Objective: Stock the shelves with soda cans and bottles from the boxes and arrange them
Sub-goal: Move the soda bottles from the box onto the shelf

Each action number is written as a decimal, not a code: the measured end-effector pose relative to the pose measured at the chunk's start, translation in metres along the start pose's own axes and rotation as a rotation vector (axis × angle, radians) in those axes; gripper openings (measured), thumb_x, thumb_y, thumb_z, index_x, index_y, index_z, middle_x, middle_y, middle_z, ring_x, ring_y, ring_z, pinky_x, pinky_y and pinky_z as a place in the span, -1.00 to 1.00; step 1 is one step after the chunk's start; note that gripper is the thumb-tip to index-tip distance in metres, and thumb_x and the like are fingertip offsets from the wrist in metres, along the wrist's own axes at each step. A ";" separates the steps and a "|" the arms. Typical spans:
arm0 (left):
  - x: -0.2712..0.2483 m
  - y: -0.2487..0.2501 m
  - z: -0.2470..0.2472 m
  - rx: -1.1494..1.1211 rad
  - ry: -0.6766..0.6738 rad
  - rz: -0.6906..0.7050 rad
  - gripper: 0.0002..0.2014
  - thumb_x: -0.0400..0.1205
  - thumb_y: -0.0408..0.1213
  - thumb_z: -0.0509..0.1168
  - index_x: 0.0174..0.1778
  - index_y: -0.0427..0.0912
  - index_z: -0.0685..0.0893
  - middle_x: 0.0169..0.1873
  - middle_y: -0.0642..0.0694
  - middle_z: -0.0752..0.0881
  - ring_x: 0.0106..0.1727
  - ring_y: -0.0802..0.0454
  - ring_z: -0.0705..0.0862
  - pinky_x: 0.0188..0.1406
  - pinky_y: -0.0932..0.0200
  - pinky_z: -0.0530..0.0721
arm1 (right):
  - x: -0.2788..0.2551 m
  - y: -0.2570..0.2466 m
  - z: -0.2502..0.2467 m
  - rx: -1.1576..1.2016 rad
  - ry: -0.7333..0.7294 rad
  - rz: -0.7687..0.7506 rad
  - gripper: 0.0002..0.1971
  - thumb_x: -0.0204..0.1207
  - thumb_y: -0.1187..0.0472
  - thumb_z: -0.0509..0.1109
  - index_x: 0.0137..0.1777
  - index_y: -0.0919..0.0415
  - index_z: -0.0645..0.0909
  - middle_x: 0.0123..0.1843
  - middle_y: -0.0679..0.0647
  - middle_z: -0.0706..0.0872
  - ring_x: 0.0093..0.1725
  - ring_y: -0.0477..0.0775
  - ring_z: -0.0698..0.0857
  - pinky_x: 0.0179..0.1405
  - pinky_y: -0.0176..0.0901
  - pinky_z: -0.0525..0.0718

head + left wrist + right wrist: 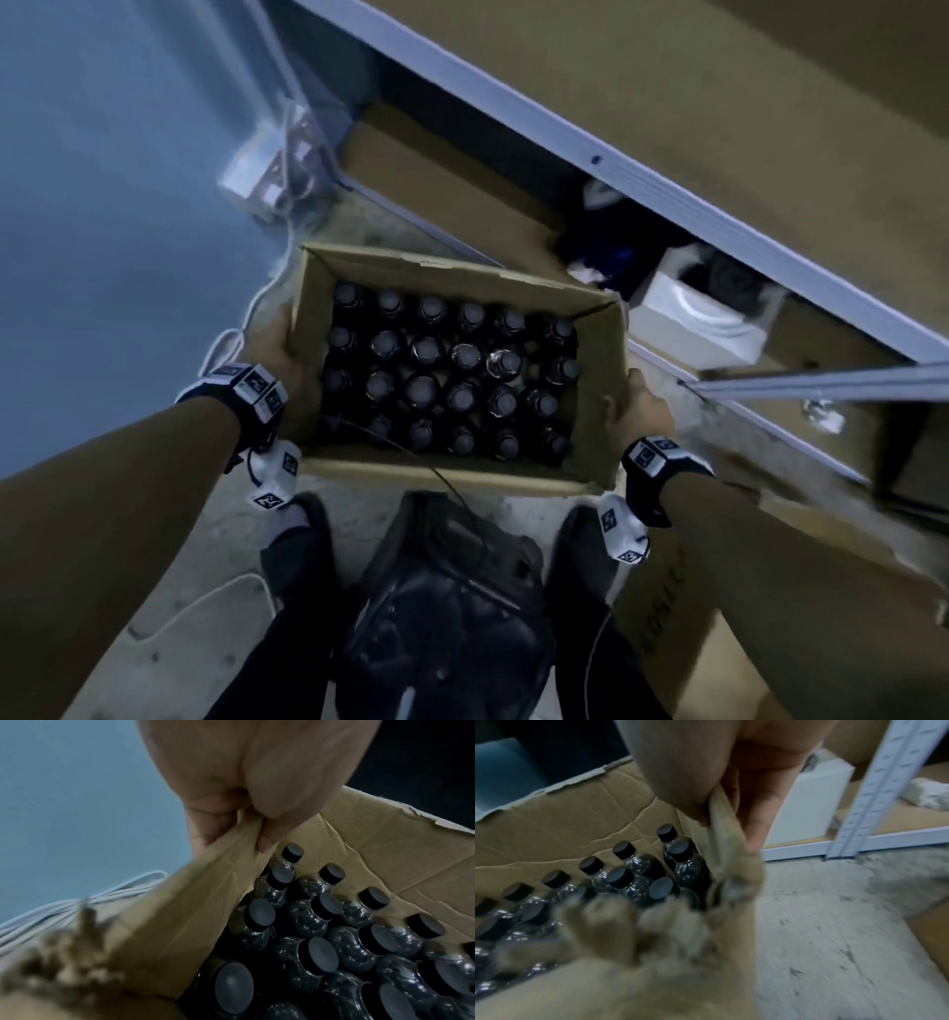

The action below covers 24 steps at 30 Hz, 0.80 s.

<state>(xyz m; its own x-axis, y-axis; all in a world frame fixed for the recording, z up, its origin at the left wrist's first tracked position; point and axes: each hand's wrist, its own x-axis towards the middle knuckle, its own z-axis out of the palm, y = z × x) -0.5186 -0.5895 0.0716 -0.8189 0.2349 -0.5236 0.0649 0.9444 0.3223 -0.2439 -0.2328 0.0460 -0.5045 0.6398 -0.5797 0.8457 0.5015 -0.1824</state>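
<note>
Gripping box [590, 329], twenty-four bottles [447, 375]

Bottles [447, 370] pack the box [598, 370] wall to wall; above them, open.

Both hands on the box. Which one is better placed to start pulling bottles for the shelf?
Probably right. The right hand grips the cardboard box wall on the side nearest the shelf; the left hand holds the far wall.
</note>
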 end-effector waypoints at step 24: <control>0.016 0.131 0.060 0.131 -0.251 0.215 -0.37 0.71 -0.47 0.23 0.70 -0.04 0.28 0.31 -0.40 0.66 0.21 -0.33 0.64 0.07 0.02 0.48 | -0.077 0.139 0.010 0.364 0.078 0.309 -0.79 0.70 0.20 0.32 0.28 0.19 0.52 0.05 0.32 0.78 -0.04 0.43 0.74 -0.15 0.04 0.64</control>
<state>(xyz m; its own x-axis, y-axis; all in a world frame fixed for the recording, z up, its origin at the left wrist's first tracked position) -0.4886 -0.4482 0.0580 -0.6137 0.4656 -0.6376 0.3064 0.8847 0.3512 -0.0860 -0.2183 0.0574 -0.2199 0.7755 -0.5918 0.9570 0.0539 -0.2849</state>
